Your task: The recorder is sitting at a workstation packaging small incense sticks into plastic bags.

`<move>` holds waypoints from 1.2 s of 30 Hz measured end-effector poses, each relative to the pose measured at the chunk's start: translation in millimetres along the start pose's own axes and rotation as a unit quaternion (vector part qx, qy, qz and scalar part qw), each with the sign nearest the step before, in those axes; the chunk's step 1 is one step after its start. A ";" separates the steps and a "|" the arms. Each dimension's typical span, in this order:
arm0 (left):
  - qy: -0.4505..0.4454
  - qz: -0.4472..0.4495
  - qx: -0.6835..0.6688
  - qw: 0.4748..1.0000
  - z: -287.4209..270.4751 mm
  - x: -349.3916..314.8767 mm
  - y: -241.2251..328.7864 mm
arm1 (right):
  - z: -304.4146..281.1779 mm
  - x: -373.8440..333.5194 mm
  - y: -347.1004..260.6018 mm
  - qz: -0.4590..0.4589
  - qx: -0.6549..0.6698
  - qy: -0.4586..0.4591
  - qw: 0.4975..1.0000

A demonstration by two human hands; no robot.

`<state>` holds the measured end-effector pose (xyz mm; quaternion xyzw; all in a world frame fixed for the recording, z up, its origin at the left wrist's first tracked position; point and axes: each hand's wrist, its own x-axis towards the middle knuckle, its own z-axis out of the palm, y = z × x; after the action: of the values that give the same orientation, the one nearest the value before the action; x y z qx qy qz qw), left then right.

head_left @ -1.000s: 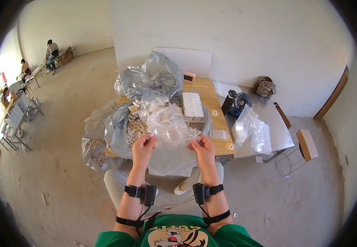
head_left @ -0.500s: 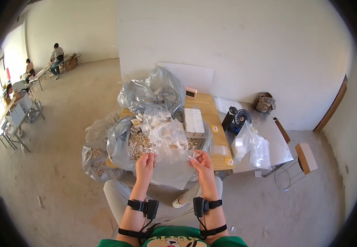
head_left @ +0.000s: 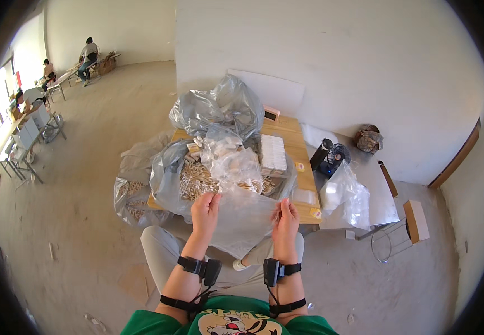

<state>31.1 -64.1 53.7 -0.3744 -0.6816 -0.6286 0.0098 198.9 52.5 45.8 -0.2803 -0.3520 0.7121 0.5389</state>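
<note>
Stretched between my two hands at the front of the wooden table is a clear plastic bag [head_left: 244, 220], its lower part hanging down over my legs. My left hand [head_left: 204, 212] pinches its left upper edge, and my right hand [head_left: 285, 219] grips the right upper edge. Just beyond lies a heap of thin tan sticks [head_left: 197, 180] in an open grey plastic bag [head_left: 165, 181]. Crumpled clear bags [head_left: 232, 162] lie partly over the sticks. To their right is a stack of white packs [head_left: 273, 153].
A large grey bag [head_left: 219, 106] sits at the table's [head_left: 297, 146] back. On a side table to the right are a black fan [head_left: 338, 153], a dark bottle [head_left: 323, 149] and a plastic bag [head_left: 345, 190]. A stick-filled bag [head_left: 133, 195] stands left. People work at far-left tables.
The view has shifted, so the table sits slightly higher and further right. Both hands still hold the clear bag, my right hand now turned more upright.
</note>
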 end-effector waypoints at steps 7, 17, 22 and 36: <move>0.021 0.077 0.065 0.995 -3.0 -1.2 0.1 | -8.6 1.9 -1.9 -0.308 -0.509 0.038 0.803; -0.157 0.123 0.067 0.978 -7.4 -1.8 18.5 | 40.3 4.0 -14.1 -0.134 -0.454 -0.294 0.831; -0.188 0.040 0.047 0.980 -11.6 -5.9 4.2 | 40.2 -2.1 -14.8 -0.053 -0.332 -0.255 0.906; -0.223 0.006 0.053 0.973 -5.3 -4.6 11.3 | 29.4 -0.9 -7.5 -0.009 -0.243 -0.188 0.951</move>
<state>37.9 -71.8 62.2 -0.5082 -0.6969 -0.4919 -0.1186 180.6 47.1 69.3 -0.2607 -0.6123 0.6398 0.3845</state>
